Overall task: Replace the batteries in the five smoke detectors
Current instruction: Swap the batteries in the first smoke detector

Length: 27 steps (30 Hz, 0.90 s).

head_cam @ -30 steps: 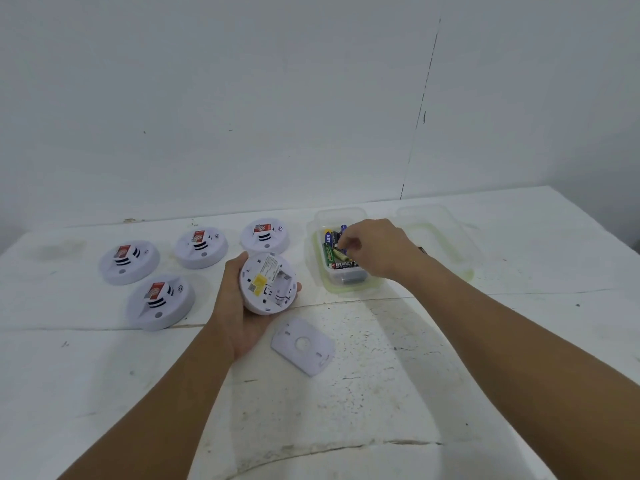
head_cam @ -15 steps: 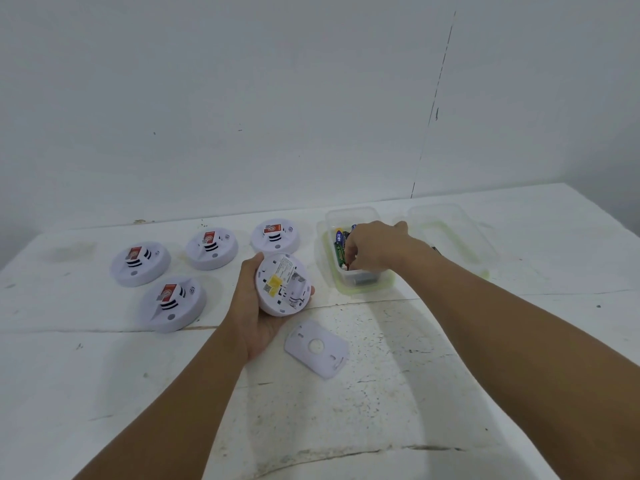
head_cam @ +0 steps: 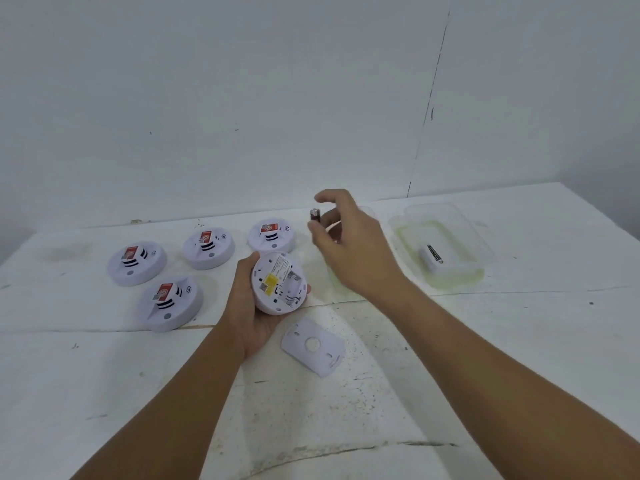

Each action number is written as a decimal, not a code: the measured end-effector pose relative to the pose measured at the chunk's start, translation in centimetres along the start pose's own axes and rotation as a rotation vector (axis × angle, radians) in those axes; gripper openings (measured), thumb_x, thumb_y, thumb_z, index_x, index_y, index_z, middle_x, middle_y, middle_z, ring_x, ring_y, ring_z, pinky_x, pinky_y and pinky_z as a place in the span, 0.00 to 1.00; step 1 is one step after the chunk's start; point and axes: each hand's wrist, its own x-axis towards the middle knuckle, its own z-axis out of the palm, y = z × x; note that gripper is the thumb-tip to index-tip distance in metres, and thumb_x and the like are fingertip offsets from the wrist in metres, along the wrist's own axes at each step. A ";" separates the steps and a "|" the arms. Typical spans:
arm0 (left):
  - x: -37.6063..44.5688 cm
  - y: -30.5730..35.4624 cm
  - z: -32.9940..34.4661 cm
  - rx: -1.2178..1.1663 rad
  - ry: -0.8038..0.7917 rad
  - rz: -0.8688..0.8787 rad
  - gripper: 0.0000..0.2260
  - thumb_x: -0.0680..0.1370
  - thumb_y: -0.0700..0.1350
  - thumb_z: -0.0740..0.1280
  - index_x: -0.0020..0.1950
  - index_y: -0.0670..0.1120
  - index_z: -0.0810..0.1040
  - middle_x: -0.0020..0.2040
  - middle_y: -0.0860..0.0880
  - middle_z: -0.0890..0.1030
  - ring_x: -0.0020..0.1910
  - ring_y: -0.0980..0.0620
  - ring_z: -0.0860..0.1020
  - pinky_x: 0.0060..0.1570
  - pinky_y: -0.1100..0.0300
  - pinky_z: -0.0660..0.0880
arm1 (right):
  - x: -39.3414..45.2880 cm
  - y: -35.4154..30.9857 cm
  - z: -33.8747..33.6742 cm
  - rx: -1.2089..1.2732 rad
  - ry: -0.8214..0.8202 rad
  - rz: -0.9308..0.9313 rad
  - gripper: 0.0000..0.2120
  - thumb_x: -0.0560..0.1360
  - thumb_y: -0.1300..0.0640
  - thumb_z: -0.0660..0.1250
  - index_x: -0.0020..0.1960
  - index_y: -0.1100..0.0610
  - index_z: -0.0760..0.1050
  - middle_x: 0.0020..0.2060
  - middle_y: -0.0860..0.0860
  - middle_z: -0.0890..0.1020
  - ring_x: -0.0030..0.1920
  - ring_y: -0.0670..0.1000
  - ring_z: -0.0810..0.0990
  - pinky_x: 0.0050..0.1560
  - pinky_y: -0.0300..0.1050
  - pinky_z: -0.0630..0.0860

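Now our left hand (head_cam: pixel 256 317) holds a round white smoke detector (head_cam: pixel 278 287) with its open back facing up. Our right hand (head_cam: pixel 346 244) pinches a small battery (head_cam: pixel 314 216) in the air just above it. Four more detectors (head_cam: pixel 136 263) sit on the white table (head_cam: pixel 519 341) to the left. A white back plate (head_cam: pixel 313 346) lies nearby.

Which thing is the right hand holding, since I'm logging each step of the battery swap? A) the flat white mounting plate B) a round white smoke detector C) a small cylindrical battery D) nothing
C: the right hand pinches a small cylindrical battery above the table, while the flat white mounting plate lies on the table and the left hand holds the opened round white smoke detector.
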 end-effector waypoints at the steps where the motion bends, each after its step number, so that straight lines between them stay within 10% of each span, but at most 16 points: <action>1: 0.0 0.0 0.0 0.003 -0.009 0.006 0.26 0.79 0.59 0.66 0.70 0.42 0.79 0.70 0.35 0.77 0.65 0.35 0.78 0.67 0.38 0.74 | -0.9 -0.7 0.6 0.057 -0.006 -0.014 0.14 0.83 0.55 0.67 0.68 0.50 0.73 0.46 0.45 0.83 0.41 0.44 0.82 0.48 0.44 0.79; 6: -0.8 -0.2 0.0 0.011 -0.080 0.017 0.22 0.81 0.58 0.62 0.65 0.45 0.82 0.61 0.41 0.84 0.56 0.45 0.84 0.52 0.49 0.82 | -4.7 -0.5 4.5 0.191 -0.014 -0.013 0.10 0.83 0.56 0.67 0.65 0.52 0.76 0.48 0.42 0.82 0.48 0.43 0.83 0.49 0.38 0.79; 12: -1.5 -1.0 -1.1 -0.061 -0.090 -0.016 0.23 0.77 0.59 0.67 0.64 0.44 0.81 0.61 0.41 0.80 0.60 0.43 0.77 0.71 0.45 0.69 | -7.3 2.1 6.1 0.374 0.089 0.250 0.08 0.81 0.55 0.71 0.58 0.46 0.77 0.47 0.44 0.86 0.46 0.41 0.84 0.45 0.33 0.78; 20: -3.4 -2.5 -1.2 -0.104 -0.205 -0.075 0.32 0.71 0.56 0.78 0.70 0.41 0.79 0.68 0.36 0.78 0.67 0.38 0.76 0.73 0.40 0.68 | -9.4 3.9 6.5 0.519 0.121 0.271 0.08 0.79 0.53 0.74 0.57 0.46 0.81 0.45 0.50 0.87 0.49 0.51 0.87 0.55 0.56 0.84; 27: -3.1 -2.1 -1.2 -0.192 -0.206 -0.129 0.22 0.78 0.56 0.67 0.63 0.41 0.81 0.61 0.37 0.80 0.60 0.41 0.76 0.76 0.46 0.64 | -9.4 4.7 6.7 0.585 0.106 0.273 0.08 0.83 0.59 0.68 0.61 0.52 0.82 0.45 0.52 0.88 0.49 0.52 0.87 0.56 0.56 0.83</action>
